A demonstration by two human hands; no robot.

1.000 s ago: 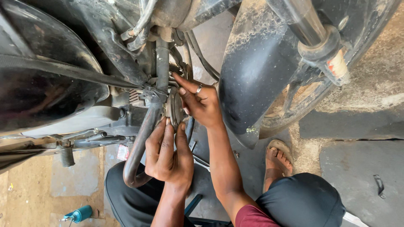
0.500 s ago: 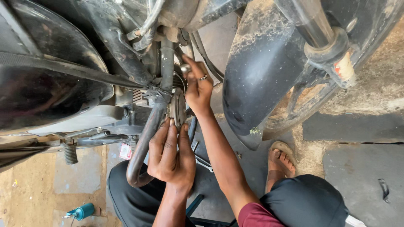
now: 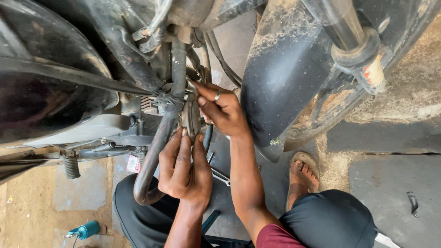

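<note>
A round metal flange at the motorcycle engine, where the curved exhaust pipe joins, is seen between the two hands. It is touched from the near side by the extended fingers of the left hand, while the right hand, ringed, is pinched on a small fitting at its far edge. A spanner lies on the floor beneath, and a sandalled foot is seen to the right.
</note>
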